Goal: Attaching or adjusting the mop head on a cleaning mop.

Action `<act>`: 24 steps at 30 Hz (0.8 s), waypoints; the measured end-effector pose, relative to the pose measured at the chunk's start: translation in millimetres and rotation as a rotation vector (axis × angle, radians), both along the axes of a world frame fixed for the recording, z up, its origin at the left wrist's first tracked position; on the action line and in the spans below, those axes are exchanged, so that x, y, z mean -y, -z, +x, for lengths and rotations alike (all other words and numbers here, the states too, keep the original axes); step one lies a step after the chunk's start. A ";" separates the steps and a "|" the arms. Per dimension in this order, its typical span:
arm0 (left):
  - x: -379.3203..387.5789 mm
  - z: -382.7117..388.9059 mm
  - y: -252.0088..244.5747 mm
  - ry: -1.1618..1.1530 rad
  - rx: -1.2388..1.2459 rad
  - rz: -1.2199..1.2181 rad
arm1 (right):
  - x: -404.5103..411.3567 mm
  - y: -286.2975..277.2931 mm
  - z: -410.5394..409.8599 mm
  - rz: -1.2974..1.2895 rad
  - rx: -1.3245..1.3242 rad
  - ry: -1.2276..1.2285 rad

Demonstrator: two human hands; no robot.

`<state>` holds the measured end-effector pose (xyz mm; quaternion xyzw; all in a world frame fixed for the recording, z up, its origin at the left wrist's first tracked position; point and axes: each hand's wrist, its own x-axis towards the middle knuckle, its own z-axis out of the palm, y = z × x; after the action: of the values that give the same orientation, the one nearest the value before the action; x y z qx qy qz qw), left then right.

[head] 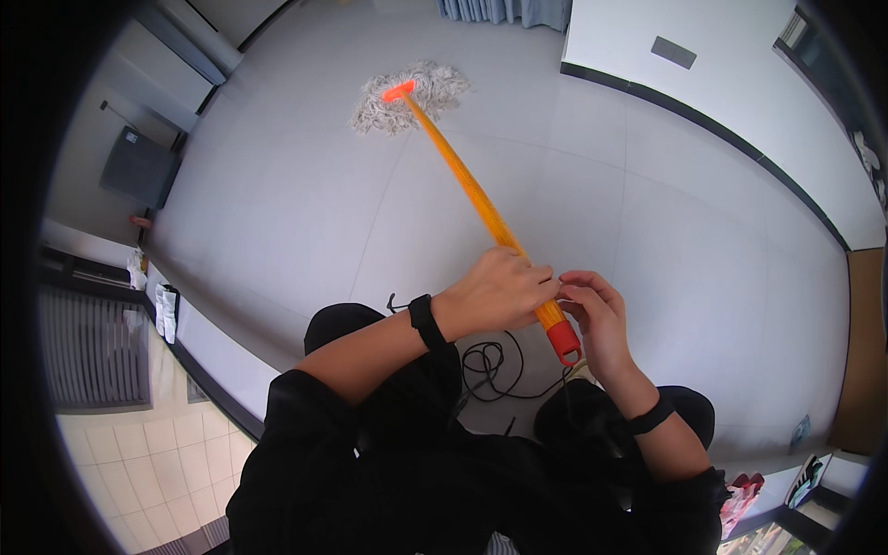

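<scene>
A string mop with a yellow wooden handle slants away from me across the floor. Its off-white cotton strands lie spread on the tiles, fixed under an orange plastic socket. My left hand is wrapped around the handle near its upper end. Just below that grip, a red end cap with a hanging loop sticks out. My right hand is beside the handle on the right, fingers curved and apart, with the fingertips close to those of my left hand. Whether they touch cannot be made out.
A coiled black cable lies on the grey tiled floor between my knees. A white wall with dark skirting runs along the right. At left are a dark grey box-shaped object and a window ledge. A blue curtain hangs at the far end.
</scene>
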<state>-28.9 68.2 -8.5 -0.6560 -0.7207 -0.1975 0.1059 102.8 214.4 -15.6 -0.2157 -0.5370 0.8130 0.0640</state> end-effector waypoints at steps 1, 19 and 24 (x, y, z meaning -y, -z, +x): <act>0.5 0.1 0.9 -0.007 -0.011 0.002 | -0.2 0.0 -0.4 -0.079 0.005 -0.004; 5.6 -2.0 2.1 0.009 -0.109 0.132 | -3.5 8.5 -3.0 -0.302 -0.121 -0.013; 8.5 -0.2 1.9 -0.005 -0.100 0.135 | -1.5 11.2 -4.2 -0.283 -0.127 -0.019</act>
<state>-29.1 59.7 -10.4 -0.6548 -0.7010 -0.2122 0.1864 98.6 215.9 -26.8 -0.1658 -0.4139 0.8931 0.0592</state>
